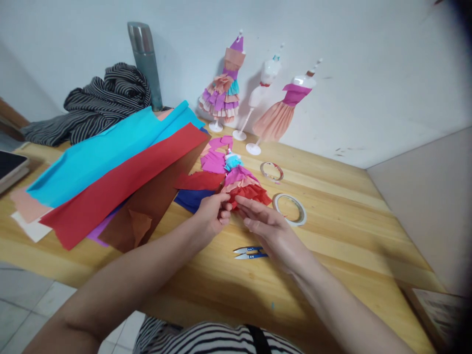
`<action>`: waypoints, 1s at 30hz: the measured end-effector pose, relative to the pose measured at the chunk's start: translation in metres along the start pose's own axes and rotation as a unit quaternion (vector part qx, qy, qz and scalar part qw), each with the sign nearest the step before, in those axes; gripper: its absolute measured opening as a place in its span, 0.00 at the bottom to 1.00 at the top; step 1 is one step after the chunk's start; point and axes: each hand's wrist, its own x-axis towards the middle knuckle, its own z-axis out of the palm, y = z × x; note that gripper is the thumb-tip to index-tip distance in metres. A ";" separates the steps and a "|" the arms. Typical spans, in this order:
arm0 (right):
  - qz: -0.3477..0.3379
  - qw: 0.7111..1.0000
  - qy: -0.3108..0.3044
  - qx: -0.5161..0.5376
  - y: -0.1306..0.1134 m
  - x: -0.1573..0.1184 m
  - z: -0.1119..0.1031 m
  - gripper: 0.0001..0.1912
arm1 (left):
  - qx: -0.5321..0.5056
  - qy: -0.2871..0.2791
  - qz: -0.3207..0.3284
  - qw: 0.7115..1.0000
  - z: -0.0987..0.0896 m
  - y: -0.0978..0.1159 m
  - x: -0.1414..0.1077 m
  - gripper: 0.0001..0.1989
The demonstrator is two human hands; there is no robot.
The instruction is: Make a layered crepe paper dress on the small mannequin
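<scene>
A craft corner, in a home or a small studio — which of the two I cannot tell. The wooden desk (pixel 342 216) by a pale wall (pixel 199 29) carries coloured sheets (pixel 125 184), tape (pixel 303 215), snips (pixel 254 249), mini mannequins (pixel 271 71) and a tiny frilled dress (pixel 247 184); a flask (pixel 147 64), a striped cloth (pixel 106 101) and a tiled floor (pixel 22 290) — everyday stuff — look domestic.

The pale wooden tabletop (pixel 354 221) gives wide free passage to the person's right, up to the light grey side panel (pixel 416 191). The round white tape roll (pixel 302 213) interrupts it just beyond the right hand (pixel 267 223); blue-handled metal snips (pixel 250 252) lie on its near side. Long turquoise, red and brown paper sheets (pixel 125 186) crowd the left, and three white dress-form mannequins (pixel 257 96) obstruct the back.
</scene>
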 end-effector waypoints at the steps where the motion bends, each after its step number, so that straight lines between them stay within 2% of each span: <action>1: -0.010 1.000 -0.007 -0.005 -0.001 0.000 0.000 0.21 | 0.001 0.000 0.002 1.000 0.000 0.000 0.000 0.08; 4: -0.021 1.000 -0.003 -0.017 -0.003 0.001 0.000 0.24 | 0.001 -0.003 0.010 1.000 0.000 -0.001 -0.001 0.06; 9: 0.018 0.997 0.073 -0.021 -0.002 0.003 -0.010 0.24 | 0.002 0.001 0.011 1.000 0.000 -0.001 -0.001 0.07; 12: 0.004 0.995 0.096 -0.031 -0.004 0.000 -0.015 0.24 | 0.003 -0.003 0.011 1.000 0.000 0.000 0.000 0.06; 14: -0.005 0.996 0.086 -0.039 -0.006 -0.002 -0.014 0.23 | 0.006 -0.006 0.013 1.000 0.000 -0.001 0.000 0.06; 18: -0.006 0.999 0.014 -0.045 -0.009 -0.002 -0.003 0.20 | 0.019 -0.007 0.019 1.000 0.000 -0.001 0.002 0.07; 20: -0.009 0.999 -0.002 -0.042 -0.007 0.002 0.003 0.19 | 0.030 -0.002 0.024 0.999 0.000 -0.001 0.002 0.08; 26: 0.010 0.998 0.064 -0.006 0.006 0.011 0.009 0.24 | 0.096 0.024 0.037 0.994 0.003 0.002 -0.007 0.11; 30: 0.006 0.997 0.059 -0.043 0.009 0.012 0.011 0.25 | 0.196 0.046 0.083 0.976 -0.002 0.001 -0.016 0.12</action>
